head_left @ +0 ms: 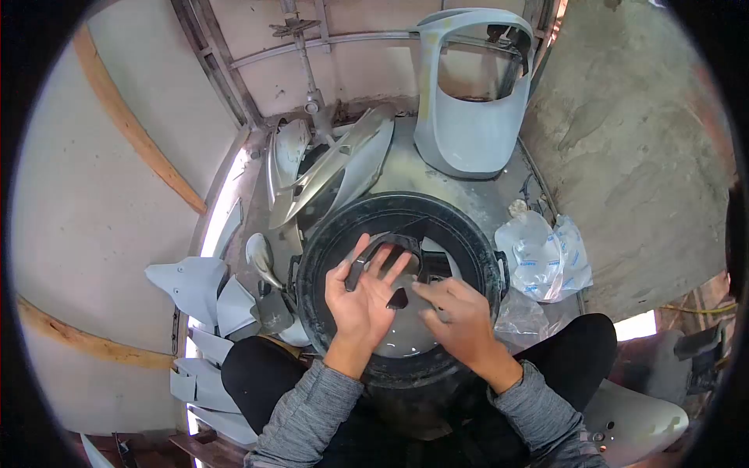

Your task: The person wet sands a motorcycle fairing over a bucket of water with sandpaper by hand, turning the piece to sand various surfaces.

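Observation:
A black curved plastic part [404,240] arches over the fingers of my left hand [359,300]. That hand is palm up with its fingers partly spread, and one end of the part lies across them. My right hand [460,316] is at the right, its fingers curled together; what they hold, if anything, I cannot make out. A small dark piece [399,299] shows between the hands, near the edge of my left palm. Both hands are over a black round tub [398,204] with cloudy water [406,335] in it.
A large light-grey plastic shell [472,136] stands at the back right. Silvery curved panels [343,168] lean at the back left, and grey panels [191,288] lie along the left side. A crumpled plastic bag [542,253] sits right of the tub. A tap [312,101] rises behind.

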`<state>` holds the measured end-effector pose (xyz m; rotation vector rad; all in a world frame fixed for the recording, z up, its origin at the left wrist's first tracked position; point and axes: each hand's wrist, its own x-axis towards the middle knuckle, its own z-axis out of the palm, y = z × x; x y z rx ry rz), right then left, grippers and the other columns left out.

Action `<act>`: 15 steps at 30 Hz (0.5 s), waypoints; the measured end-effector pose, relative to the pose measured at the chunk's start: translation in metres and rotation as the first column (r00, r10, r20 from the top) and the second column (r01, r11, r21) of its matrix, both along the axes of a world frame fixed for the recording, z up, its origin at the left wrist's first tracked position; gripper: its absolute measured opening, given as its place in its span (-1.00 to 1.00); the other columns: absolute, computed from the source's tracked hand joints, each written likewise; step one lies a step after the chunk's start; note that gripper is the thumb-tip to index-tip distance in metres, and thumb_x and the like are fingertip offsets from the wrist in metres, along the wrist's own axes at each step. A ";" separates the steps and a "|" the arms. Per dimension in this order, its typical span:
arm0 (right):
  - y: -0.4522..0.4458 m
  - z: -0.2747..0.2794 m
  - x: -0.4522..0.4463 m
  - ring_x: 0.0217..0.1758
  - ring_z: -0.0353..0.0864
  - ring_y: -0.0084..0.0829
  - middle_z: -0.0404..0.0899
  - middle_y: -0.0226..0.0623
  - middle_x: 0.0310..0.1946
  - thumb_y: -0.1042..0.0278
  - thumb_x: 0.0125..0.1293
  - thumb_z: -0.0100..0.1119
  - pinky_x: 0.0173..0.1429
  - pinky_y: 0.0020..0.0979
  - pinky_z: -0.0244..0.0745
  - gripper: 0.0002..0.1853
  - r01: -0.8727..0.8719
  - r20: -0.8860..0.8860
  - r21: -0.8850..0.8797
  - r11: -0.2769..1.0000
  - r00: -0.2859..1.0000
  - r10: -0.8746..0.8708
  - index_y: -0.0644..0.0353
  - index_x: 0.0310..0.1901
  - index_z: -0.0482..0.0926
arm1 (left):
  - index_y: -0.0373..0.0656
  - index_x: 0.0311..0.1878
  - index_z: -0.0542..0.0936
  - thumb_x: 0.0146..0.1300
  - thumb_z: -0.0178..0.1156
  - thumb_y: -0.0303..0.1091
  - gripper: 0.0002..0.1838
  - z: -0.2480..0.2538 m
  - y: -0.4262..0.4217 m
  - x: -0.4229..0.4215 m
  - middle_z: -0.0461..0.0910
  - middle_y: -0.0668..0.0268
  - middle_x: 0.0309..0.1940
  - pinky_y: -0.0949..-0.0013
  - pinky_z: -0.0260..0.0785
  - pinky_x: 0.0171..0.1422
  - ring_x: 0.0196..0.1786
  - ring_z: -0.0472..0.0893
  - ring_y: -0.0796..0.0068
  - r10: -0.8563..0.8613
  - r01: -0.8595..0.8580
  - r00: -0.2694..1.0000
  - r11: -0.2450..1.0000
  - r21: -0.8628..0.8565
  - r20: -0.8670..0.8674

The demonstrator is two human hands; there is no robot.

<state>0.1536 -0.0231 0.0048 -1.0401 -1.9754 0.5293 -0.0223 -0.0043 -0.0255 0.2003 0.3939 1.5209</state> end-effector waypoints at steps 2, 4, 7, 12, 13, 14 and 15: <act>-0.002 -0.009 -0.002 -0.09 0.65 -0.13 0.68 -0.18 -0.15 0.51 0.10 0.38 0.04 -0.21 0.55 -0.65 0.005 -0.036 0.007 1.000 0.999 -0.005 0.20 -0.02 0.75 | -0.08 0.46 0.33 0.32 -0.01 0.07 -0.30 0.004 -0.004 0.000 0.28 -0.02 0.35 -0.37 0.21 0.46 0.50 0.27 -0.31 -0.005 0.005 1.000 1.000 -0.011 0.001; -0.008 -0.026 -0.012 0.13 0.61 -0.08 0.63 -0.14 0.12 0.43 0.18 0.40 0.22 -0.18 0.49 -0.66 -0.011 -0.169 -0.026 1.000 0.986 0.006 0.19 0.02 0.73 | -0.09 0.46 0.33 0.32 -0.01 0.06 -0.30 0.006 -0.005 0.000 0.28 -0.03 0.35 -0.35 0.20 0.48 0.51 0.27 -0.31 -0.009 0.009 1.000 1.000 -0.021 0.004; -0.013 -0.038 -0.016 0.17 0.59 -0.09 0.58 -0.09 0.20 0.37 0.22 0.41 0.26 -0.21 0.47 -0.63 -0.072 -0.245 -0.114 0.991 0.969 0.042 0.18 0.08 0.71 | -0.12 0.45 0.34 0.32 0.00 0.06 -0.30 0.006 -0.004 -0.002 0.28 -0.03 0.36 -0.31 0.21 0.49 0.51 0.27 -0.30 0.026 -0.025 0.999 1.000 -0.019 0.031; -0.005 -0.020 -0.007 0.22 0.49 0.01 0.51 -0.04 0.20 0.34 0.21 0.40 0.31 -0.14 0.43 -0.52 -0.127 0.007 -0.032 0.991 0.992 0.128 0.19 0.19 0.65 | -0.14 0.47 0.33 0.33 -0.01 0.03 -0.29 0.002 -0.003 -0.004 0.26 -0.06 0.38 -0.28 0.18 0.53 0.52 0.24 -0.29 -0.019 0.019 0.999 1.000 -0.006 0.036; -0.004 -0.017 -0.006 0.22 0.47 0.03 0.49 -0.02 0.20 0.36 0.22 0.38 0.30 -0.12 0.43 -0.50 -0.111 0.049 -0.038 0.993 0.992 0.113 0.19 0.22 0.63 | -0.14 0.47 0.33 0.33 -0.01 0.03 -0.29 0.003 -0.003 -0.004 0.26 -0.06 0.38 -0.28 0.18 0.53 0.52 0.24 -0.29 -0.018 0.019 0.999 1.000 -0.009 0.036; -0.005 -0.016 -0.005 0.22 0.46 0.04 0.47 -0.01 0.20 0.38 0.22 0.35 0.30 -0.11 0.43 -0.48 -0.095 0.089 -0.046 0.994 0.991 0.099 0.18 0.25 0.61 | -0.14 0.48 0.32 0.33 -0.02 0.03 -0.28 0.004 -0.002 -0.004 0.26 -0.07 0.38 -0.29 0.19 0.52 0.52 0.25 -0.28 -0.016 0.016 0.999 1.000 -0.009 0.034; -0.004 -0.018 -0.003 0.22 0.46 0.04 0.47 -0.01 0.20 0.38 0.22 0.35 0.30 -0.11 0.43 -0.48 -0.095 0.088 -0.048 0.994 0.991 0.099 0.18 0.25 0.61 | -0.14 0.50 0.31 0.33 -0.03 0.03 -0.27 0.004 -0.002 -0.004 0.26 -0.07 0.38 -0.30 0.19 0.52 0.52 0.25 -0.26 -0.015 0.015 0.999 1.000 -0.007 0.030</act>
